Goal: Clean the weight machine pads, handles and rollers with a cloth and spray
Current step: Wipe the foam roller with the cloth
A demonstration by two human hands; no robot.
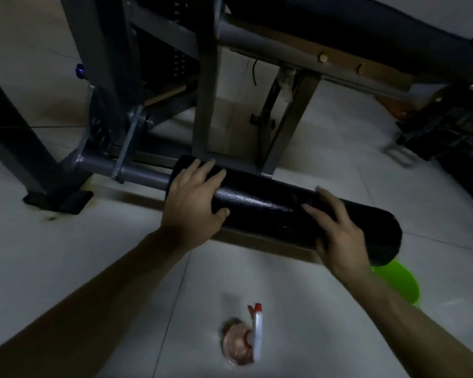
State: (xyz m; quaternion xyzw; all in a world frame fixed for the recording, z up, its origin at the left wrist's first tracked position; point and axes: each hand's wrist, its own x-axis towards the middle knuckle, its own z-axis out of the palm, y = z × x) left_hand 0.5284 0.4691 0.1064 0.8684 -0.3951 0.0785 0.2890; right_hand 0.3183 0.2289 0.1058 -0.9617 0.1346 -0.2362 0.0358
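A black foam roller [268, 211] juts out to the right from a grey bar low on the weight machine. My left hand [194, 203] grips the roller's left end, fingers over the top and thumb along the front. My right hand [336, 230] holds the roller near its right end, fingers spread over the surface. A spray bottle [243, 342] with a white and red trigger stands on the floor below, between my forearms. No cloth is in view.
The grey machine frame [205, 77] rises behind the roller, with a black padded bench [352, 31] at the upper right. A green bowl-like thing [399, 282] lies under the roller's right end. Dark gear [445, 124] sits at the far right. The floor is pale tile.
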